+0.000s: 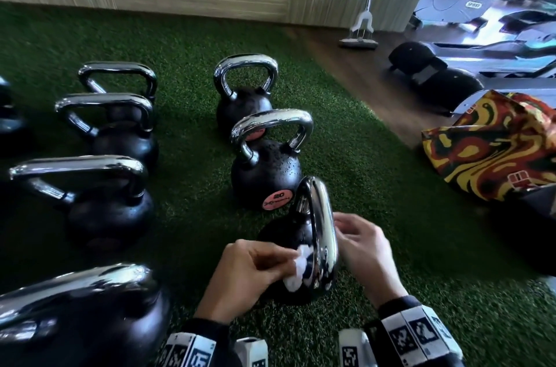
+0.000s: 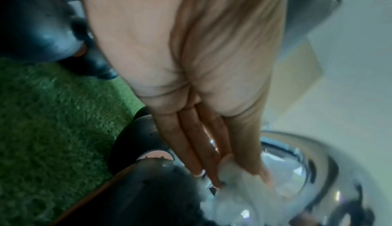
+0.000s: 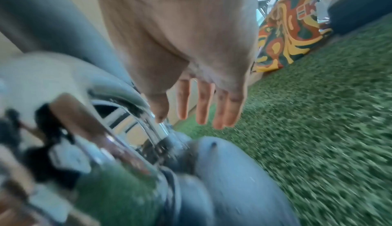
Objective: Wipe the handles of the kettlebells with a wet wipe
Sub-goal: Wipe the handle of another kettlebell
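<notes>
Lower centre: left hand [image 1: 249,270] pinches a wet wipe [image 1: 298,272] against the kettlebell handle [image 1: 322,234]; right hand [image 1: 362,249], fingers loosely spread, beside it.

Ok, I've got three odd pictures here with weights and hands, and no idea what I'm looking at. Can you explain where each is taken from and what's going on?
There's no machine here: a person is wearing three cameras. The wide picture is from the head, looking down at both hands. The other two look along each wrist at the fingers, so they're blurry. Black kettlebells with shiny handles stand in rows on green turf. The left hand pinches a white wipe against the handle of the nearest kettlebell. The right hand is open beside that handle, gripping nothing. A patterned bag lies to the right, and a mop stands by the wall.
</notes>
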`<state>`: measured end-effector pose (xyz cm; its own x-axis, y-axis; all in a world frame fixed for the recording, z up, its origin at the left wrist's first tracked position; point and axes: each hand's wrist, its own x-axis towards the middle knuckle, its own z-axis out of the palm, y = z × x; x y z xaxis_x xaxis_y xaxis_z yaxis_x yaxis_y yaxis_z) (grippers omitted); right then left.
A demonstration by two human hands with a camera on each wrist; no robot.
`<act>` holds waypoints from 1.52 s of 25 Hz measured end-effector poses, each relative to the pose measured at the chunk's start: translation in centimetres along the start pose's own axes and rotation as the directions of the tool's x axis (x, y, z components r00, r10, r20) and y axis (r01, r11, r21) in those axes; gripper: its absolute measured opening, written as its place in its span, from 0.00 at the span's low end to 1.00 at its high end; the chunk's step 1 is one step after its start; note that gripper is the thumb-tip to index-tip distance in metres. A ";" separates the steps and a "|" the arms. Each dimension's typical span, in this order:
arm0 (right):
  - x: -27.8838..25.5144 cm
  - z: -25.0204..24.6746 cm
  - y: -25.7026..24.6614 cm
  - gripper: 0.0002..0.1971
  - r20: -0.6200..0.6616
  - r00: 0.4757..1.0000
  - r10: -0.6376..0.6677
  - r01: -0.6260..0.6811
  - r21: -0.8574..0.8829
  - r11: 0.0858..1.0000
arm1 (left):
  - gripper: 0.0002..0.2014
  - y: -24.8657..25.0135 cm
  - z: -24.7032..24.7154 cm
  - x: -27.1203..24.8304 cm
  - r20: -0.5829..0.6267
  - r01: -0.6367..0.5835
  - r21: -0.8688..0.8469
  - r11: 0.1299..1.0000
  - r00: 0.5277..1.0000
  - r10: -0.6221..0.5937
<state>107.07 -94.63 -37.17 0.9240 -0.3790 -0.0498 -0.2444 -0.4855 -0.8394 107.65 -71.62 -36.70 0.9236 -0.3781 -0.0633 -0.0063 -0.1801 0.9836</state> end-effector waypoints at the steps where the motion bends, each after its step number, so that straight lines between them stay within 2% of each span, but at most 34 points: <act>1: -0.3 -1.1 -1.6 0.09 -0.100 0.992 -0.083 0.083 0.000 0.997 | 0.09 0.5 -0.2 0.1 -0.056 0.006 -0.122 0.993 0.998 -0.013; 2: -0.8 -2.1 -3.1 0.08 -0.167 0.969 -0.182 0.186 0.008 0.983 | 0.09 0.8 -0.4 0.2 -0.107 -0.019 -0.236 0.972 0.994 -0.006; 3: -1.4 -2.8 -4.6 0.07 -0.176 0.944 -0.278 0.285 0.019 0.958 | 0.09 1.3 -0.6 0.3 -0.148 -0.055 -0.321 0.945 0.989 0.007; 5: -2.9 -3.3 -7.1 0.08 -0.037 0.912 -0.408 0.410 0.088 0.908 | 0.08 2.6 -0.9 0.5 -0.181 -0.112 -0.436 0.893 0.983 0.035; 6: -3.5 -3.2 -7.9 0.11 0.058 0.900 -0.431 0.417 0.164 0.894 | 0.08 3.2 -0.8 0.7 -0.178 -0.127 -0.475 0.871 0.983 0.046; 8: -4.1 -2.7 -8.6 0.17 0.178 0.883 -0.433 0.367 0.312 0.876 | 0.07 4.0 -0.6 0.9 -0.168 -0.132 -0.522 0.843 0.985 0.050; 13: -3.5 -2.6 -8.1 0.23 0.204 0.909 -0.365 0.255 0.420 0.871 | 0.05 4.8 0.9 1.4 -0.176 -0.059 -0.590 0.805 0.983 -0.057; 15: -3.5 -2.7 -7.9 0.24 0.256 0.901 -0.350 0.214 0.439 0.873 | 0.09 4.6 1.4 1.7 -0.190 -0.045 -0.630 0.775 0.977 -0.098; 16: -3.5 -2.7 -7.8 0.23 0.266 0.900 -0.346 0.205 0.443 0.873 | 0.14 4.4 1.6 1.9 -0.192 -0.041 -0.634 0.772 0.976 -0.105; 18: -3.5 -2.8 -7.7 0.20 0.242 0.912 -0.330 0.198 0.444 0.874 | 0.22 4.3 1.7 2.1 -0.193 -0.023 -0.632 0.775 0.973 -0.128; 20: -3.4 -3.2 -7.5 0.16 0.166 0.939 -0.302 0.200 0.452 0.870 | 0.20 3.9 1.4 2.0 -0.210 -0.013 -0.644 0.765 0.965 -0.160; 21: -3.2 -3.5 -7.3 0.15 0.115 0.952 -0.282 0.199 0.466 0.862 | 0.15 3.3 1.2 2.0 -0.242 -0.016 -0.583 0.812 0.958 -0.155; 22: -3.0 -3.9 -6.9 0.14 0.069 0.966 -0.251 0.185 0.494 0.850 | 0.09 2.6 0.7 1.9 -0.263 -0.015 -0.411 0.911 0.959 -0.103; 23: -2.7 -4.3 -6.4 0.13 0.033 0.977 -0.209 0.160 0.533 0.831 | 0.17 1.5 0.2 1.6 -0.210 -0.001 -0.146 0.989 0.977 -0.030; 24: -2.4 -4.7 -5.8 0.12 -0.002 0.987 -0.158 0.132 0.565 0.814 | 0.32 0.0 0.0 1.4 -0.063 0.005 0.137 0.991 0.998 0.004; 25: -2.1 -4.9 -5.3 0.13 -0.030 0.993 -0.112 0.108 0.583 0.805 | 0.46 -1.6 0.4 1.1 0.078 0.003 0.322 0.947 0.996 -0.029; 26: -1.9 -5.0 -4.7 0.13 -0.057 0.996 -0.065 0.086 0.590 0.803 | 0.58 -2.8 1.3 1.0 0.155 0.012 0.433 0.901 0.984 -0.087; 27: -1.8 -5.1 -4.3 0.14 -0.080 0.996 -0.028 0.070 0.589 0.805 | 0.67 -4.0 2.8 0.9 0.159 0.000 0.496 0.868 0.983 -0.091; 28: -1.6 -5.1 -4.0 0.14 -0.097 0.995 -0.003 0.059 0.579 0.813 | 0.72 -5.0 4.4 0.9 0.106 -0.035 0.521 0.853 0.994 -0.024; 29: -1.5 -5.0 -3.8 0.14 -0.106 0.994 0.013 0.050 0.568 0.822 | 0.74 -5.5 5.8 1.0 0.024 -0.059 0.541 0.839 0.998 0.055; 32: -1.1 -5.1 -3.0 0.15 -0.091 0.994 0.053 0.008 0.564 0.826 | 0.59 -6.1 7.7 1.9 -0.151 -0.120 0.600 0.791 0.954 0.260; 34: -0.9 -5.0 -2.3 0.17 -0.049 0.997 0.067 -0.028 0.562 0.827 | 0.53 -6.2 7.6 2.4 -0.183 -0.148 0.614 0.776 0.929 0.323; 36: -0.4 -4.8 -1.7 0.20 -0.019 0.998 0.068 -0.048 0.512 0.857 | 0.53 -6.6 7.0 2.9 -0.162 -0.172 0.619 0.766 0.927 0.339; 38: 0.2 -4.4 -0.8 0.20 -0.008 0.998 0.068 -0.056 0.466 0.883 | 0.54 -6.7 5.7 3.6 -0.069 -0.234 0.606 0.760 0.937 0.343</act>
<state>106.16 -97.81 -34.10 0.9029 -0.4176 -0.1023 -0.1308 -0.0401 -0.9906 108.86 -76.98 -44.44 0.8894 -0.3537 0.2895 -0.4531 -0.5989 0.6603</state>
